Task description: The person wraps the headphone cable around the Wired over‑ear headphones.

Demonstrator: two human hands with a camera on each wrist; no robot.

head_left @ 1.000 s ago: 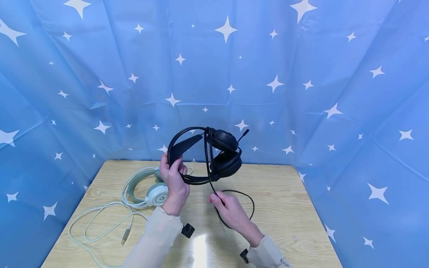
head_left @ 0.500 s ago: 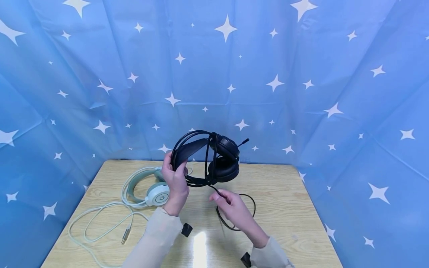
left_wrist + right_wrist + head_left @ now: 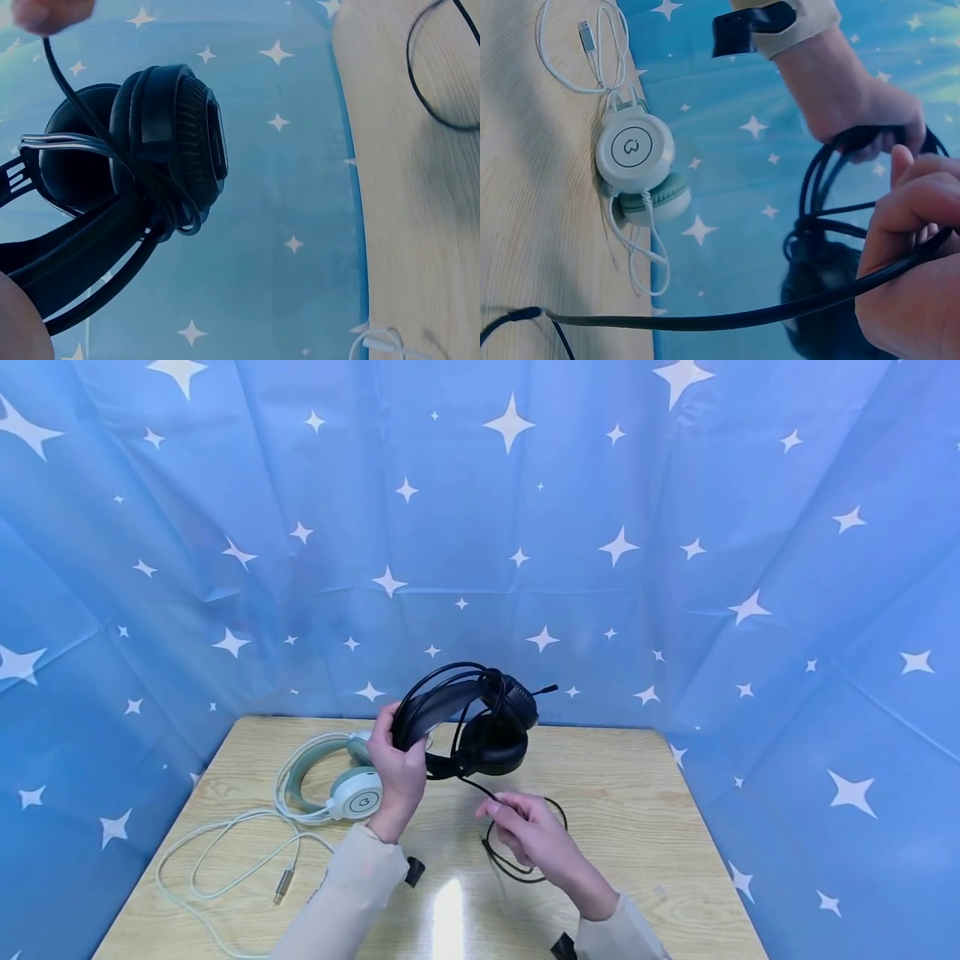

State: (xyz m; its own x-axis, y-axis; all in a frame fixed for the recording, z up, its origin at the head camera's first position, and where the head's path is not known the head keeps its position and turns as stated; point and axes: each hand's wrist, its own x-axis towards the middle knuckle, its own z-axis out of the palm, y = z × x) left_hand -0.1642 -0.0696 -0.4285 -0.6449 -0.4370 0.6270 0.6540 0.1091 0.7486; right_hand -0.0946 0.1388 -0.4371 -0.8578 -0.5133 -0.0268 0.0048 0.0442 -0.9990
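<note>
My left hand [image 3: 399, 768] grips the headband of a black headset [image 3: 491, 739] and holds it above the table. Its ear cups point right, and a thin microphone boom [image 3: 546, 690] sticks out past them. Loops of black cable [image 3: 142, 176] wrap around the headset near the ear cups. Lower and to the right, my right hand [image 3: 528, 831] pinches that cable between thumb and curled fingers. From there the rest of the cable [image 3: 705, 322] hangs down, and a loop of it lies by the right hand on the table.
To the left, a mint-green and white headset [image 3: 356, 793] lies on the wooden table [image 3: 622, 827]. Its pale cable [image 3: 180, 847] spreads toward the front left, ending in a metal USB plug [image 3: 282, 887]. A blue star-patterned curtain [image 3: 480, 527] surrounds the table's back and sides.
The black headset has tilted and sunk slightly in my left hand. My right hand has moved a little right and down, still pinching the cable. The pale headset stays where it was.
</note>
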